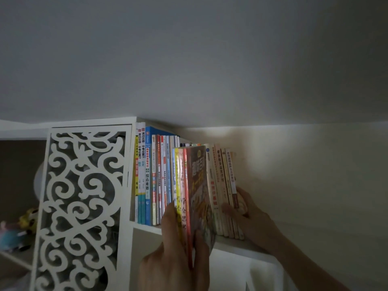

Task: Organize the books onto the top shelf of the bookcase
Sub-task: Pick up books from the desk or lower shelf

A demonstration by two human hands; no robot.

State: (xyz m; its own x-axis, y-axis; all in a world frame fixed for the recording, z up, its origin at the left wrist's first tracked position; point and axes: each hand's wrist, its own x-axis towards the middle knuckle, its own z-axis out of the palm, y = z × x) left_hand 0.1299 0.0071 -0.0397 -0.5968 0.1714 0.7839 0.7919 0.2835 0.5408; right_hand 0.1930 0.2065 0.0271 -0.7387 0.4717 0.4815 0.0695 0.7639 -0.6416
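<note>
A row of upright books [155, 181] fills the left part of the white bookcase's top shelf [147, 226]. My left hand [178, 261] grips the lower end of a small bundle of thin books [189, 185], red and yellow spines showing, held upright at the shelf's front edge. My right hand [249, 215] presses against a group of pale-spined books [224, 185] that lean left at the row's right end, fingers spread over their spines and the outer cover. The bundle stands between the two groups.
A white carved fretwork door [84, 206] stands left of the books. Soft toys [19, 227] lie on a lower shelf at far left. The wall and ceiling close in right above the shelf. Below is another white compartment [241, 269].
</note>
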